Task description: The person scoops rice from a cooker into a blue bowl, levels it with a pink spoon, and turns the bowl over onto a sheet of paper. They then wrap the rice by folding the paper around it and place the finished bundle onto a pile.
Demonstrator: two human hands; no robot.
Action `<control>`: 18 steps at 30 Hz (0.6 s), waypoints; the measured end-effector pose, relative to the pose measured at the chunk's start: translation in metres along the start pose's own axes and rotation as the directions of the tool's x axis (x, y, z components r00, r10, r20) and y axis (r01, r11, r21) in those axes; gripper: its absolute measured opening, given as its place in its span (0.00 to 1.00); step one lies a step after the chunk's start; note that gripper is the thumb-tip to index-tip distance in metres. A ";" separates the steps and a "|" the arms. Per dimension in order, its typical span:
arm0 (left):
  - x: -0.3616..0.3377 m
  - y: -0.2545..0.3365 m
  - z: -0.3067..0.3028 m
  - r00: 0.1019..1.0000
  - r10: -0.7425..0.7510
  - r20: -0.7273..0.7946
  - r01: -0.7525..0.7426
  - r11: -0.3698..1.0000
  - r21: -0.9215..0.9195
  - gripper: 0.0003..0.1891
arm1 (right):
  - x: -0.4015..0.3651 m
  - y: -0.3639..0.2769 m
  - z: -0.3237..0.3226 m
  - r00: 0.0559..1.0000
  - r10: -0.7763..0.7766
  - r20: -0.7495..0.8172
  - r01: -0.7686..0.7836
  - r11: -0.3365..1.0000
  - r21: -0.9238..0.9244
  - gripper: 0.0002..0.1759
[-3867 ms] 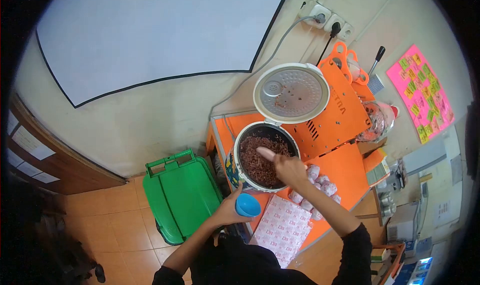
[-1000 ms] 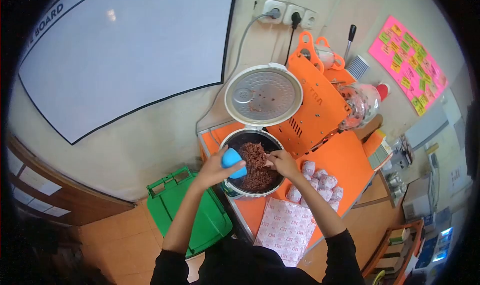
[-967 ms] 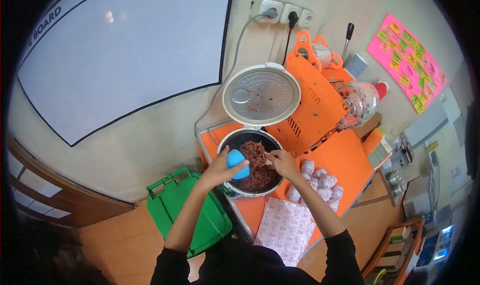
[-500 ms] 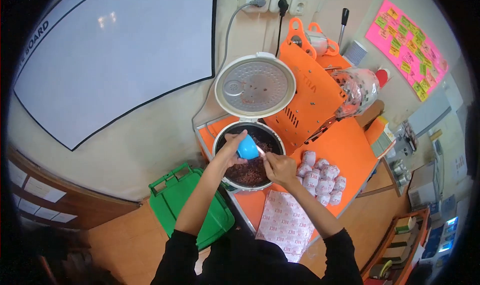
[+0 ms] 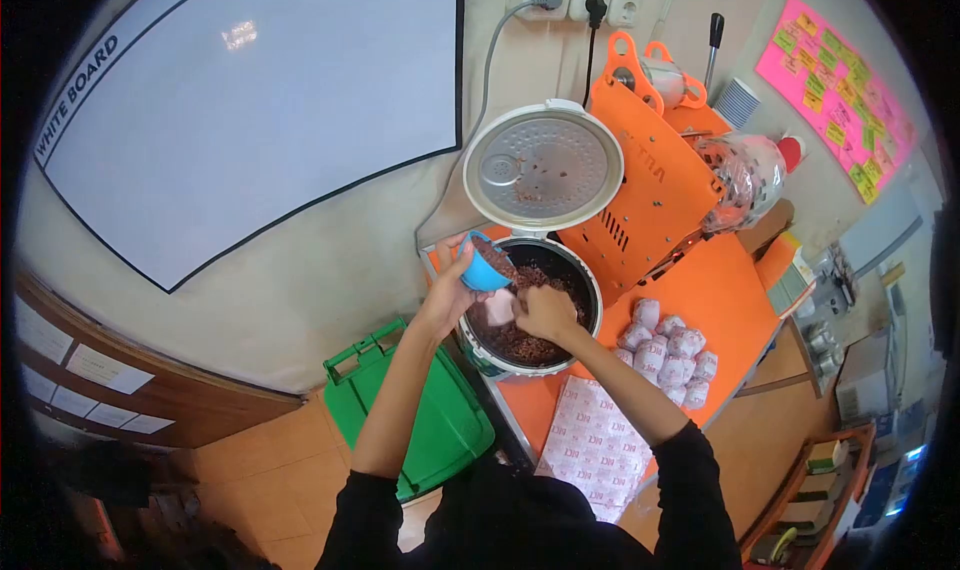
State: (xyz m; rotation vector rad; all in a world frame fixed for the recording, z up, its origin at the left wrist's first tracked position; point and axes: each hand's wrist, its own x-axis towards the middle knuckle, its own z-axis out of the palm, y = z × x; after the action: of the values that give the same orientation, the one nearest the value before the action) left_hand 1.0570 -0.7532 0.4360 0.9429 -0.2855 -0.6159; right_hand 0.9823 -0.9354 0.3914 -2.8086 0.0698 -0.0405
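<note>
My left hand [image 5: 447, 292] grips a small blue bowl [image 5: 481, 271], tilted over the left side of a rice cooker [image 5: 478, 355]. Dark reddish-brown rice fills the bowl up to its rim. Inside the cooker's pot, my right hand [image 5: 549, 314] is closed round a pale pinkish rice paddle [image 5: 498, 308], whose blade lies just below the bowl. More of the same cooked rice [image 5: 528, 350] covers the pot's bottom and clings to its wall. The cooker's lid [image 5: 545, 165] stands open behind, with rice grains stuck on it.
Right of the cooker, several paper-wrapped bundles [image 5: 676, 355] are piled on the orange table [image 5: 735, 300]. A stack of printed wrapping paper [image 5: 595, 440] lies at the front edge. An orange machine [image 5: 650, 160] stands behind. A green lidded bin [image 5: 410, 410] is on the floor at left.
The blue bowl has tipped so its rice-filled opening shows, and it has moved up-left relative to the pot. The paddle has gone from the bowl's rim down into the pot. The view has shifted.
</note>
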 end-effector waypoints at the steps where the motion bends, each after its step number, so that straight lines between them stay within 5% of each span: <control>1: -0.003 0.000 -0.005 1.000 0.023 0.001 -0.023 1.000 -0.011 0.21 | -0.004 -0.002 -0.001 0.998 0.012 0.061 -0.014 1.000 0.025 0.18; 6: -0.015 0.005 -0.011 0.997 0.079 0.014 -0.079 0.996 -0.048 0.21 | -0.007 0.022 0.001 0.986 0.094 0.135 -0.127 0.958 0.257 0.19; 11: -0.019 -0.001 -0.019 0.987 0.154 0.037 -0.158 0.971 0.181 0.22 | -0.020 0.065 -0.023 0.968 0.137 0.211 -0.241 0.748 0.618 0.20; 15: -0.015 -0.010 -0.004 0.993 -0.107 -0.043 0.111 0.988 0.107 0.21 | -0.043 0.044 -0.072 0.960 0.258 -0.106 -0.177 0.857 0.484 0.20; 18: -0.008 -0.031 0.019 0.981 -0.179 -0.078 0.187 0.976 0.112 0.21 | -0.063 0.004 -0.082 0.926 0.167 -0.340 -0.125 0.982 0.140 0.15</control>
State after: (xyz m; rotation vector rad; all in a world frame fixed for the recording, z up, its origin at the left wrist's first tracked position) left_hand 1.0301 -0.7746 0.4216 1.1106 -0.1772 -0.7409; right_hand 0.9158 -0.9628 0.4663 -2.6386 0.3494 -0.4950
